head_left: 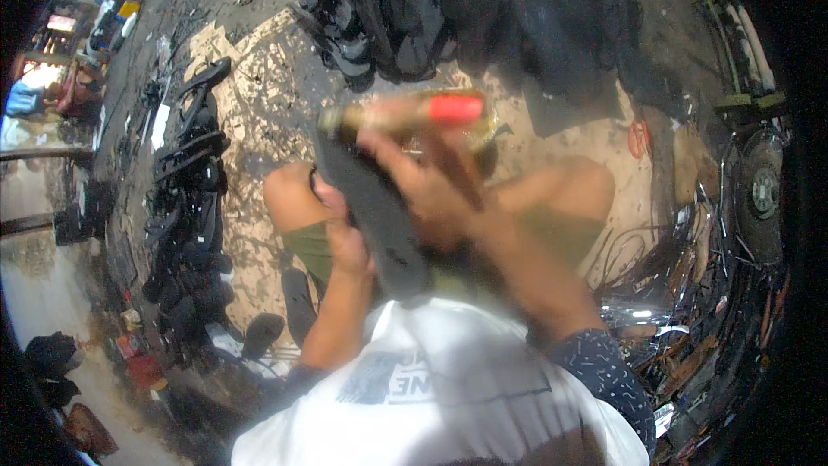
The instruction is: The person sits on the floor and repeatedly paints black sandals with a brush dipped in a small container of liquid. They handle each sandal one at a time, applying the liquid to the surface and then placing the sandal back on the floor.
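Observation:
My left hand is closed around the edge of a long dark-grey shoe sole, which slants from my lap up and to the left. Over the sole's far end, my right hand grips a stick-like tool with a red end. Motion smears this tool, so its kind is unclear; its brownish-gold end lies at the sole's tip. Just beyond the right hand sits a container with something yellowish and shiny, partly hidden by the hand and tool.
Dark sandals are heaped beyond my knees, with more in a row at the left. Stained cardboard covers the floor. Orange-handled scissors lie at the right, near tangled strips and a round metal-centred wheel.

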